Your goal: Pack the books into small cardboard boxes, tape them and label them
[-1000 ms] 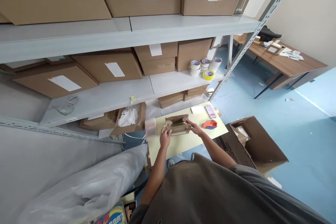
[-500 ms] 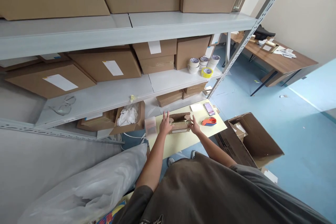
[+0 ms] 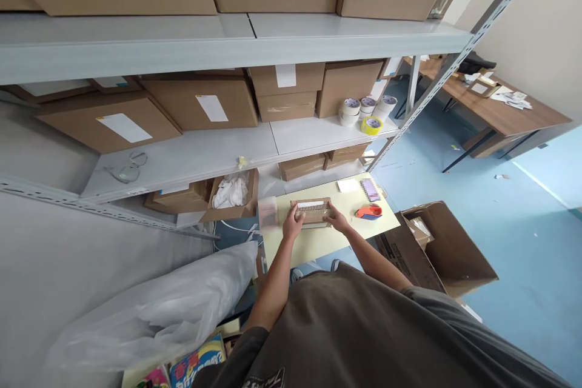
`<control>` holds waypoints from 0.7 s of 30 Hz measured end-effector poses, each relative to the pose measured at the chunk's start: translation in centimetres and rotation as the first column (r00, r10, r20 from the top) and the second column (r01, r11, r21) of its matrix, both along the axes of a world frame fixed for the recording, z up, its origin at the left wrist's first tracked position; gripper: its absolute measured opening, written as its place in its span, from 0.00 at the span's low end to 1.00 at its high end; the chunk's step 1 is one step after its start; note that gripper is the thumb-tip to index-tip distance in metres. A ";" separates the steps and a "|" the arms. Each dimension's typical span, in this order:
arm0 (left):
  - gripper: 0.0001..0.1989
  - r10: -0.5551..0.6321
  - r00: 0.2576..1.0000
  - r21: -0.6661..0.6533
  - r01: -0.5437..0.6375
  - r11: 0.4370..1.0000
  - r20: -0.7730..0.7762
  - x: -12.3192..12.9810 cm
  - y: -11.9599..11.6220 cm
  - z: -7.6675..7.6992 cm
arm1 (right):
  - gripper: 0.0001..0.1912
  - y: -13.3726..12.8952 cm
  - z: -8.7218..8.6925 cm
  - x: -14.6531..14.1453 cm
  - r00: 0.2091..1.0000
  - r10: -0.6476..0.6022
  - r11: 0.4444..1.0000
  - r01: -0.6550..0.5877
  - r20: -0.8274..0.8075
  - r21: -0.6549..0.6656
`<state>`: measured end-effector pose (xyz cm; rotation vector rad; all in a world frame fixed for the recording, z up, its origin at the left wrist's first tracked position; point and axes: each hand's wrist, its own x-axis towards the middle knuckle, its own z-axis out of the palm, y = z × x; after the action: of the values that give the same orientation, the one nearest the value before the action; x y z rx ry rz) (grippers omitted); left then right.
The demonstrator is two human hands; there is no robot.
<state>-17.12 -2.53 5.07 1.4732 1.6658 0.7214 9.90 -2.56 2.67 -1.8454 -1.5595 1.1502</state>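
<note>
A small brown cardboard box (image 3: 313, 216) is on the pale yellow table (image 3: 313, 247), its top now covered by a flap. My left hand (image 3: 292, 222) grips the box's left end. At the right end, my right hand (image 3: 337, 218) holds the box with bent fingers. An orange and blue tape dispenser (image 3: 368, 212) lies to the right of the box. Behind it are a white card (image 3: 347, 185) and a blurred purple item (image 3: 370, 190). A clear plastic item (image 3: 268, 213) rests at the table's left edge.
Metal shelving (image 3: 204, 157) with cardboard boxes and tape rolls (image 3: 350, 111) rises behind the table. An open carton (image 3: 450, 248) stands on the floor at right. A large plastic bag (image 3: 173, 303) lies at left. A brown desk (image 3: 509, 110) is farther off.
The box's open top has been folded over, and both hands have closed from spread fingers onto its ends. The camera view has shifted slightly.
</note>
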 end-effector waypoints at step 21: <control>0.38 0.009 0.999 -0.106 -0.004 0.994 0.042 4.2 1.7 -3.5 | 0.40 2.1 -2.0 0.4 0.975 -0.055 0.996 0.068 0.217 -0.054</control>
<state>-12.90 -0.86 1.55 1.3702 1.6517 0.6537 10.31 -0.45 0.62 -2.1039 -1.5843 1.0076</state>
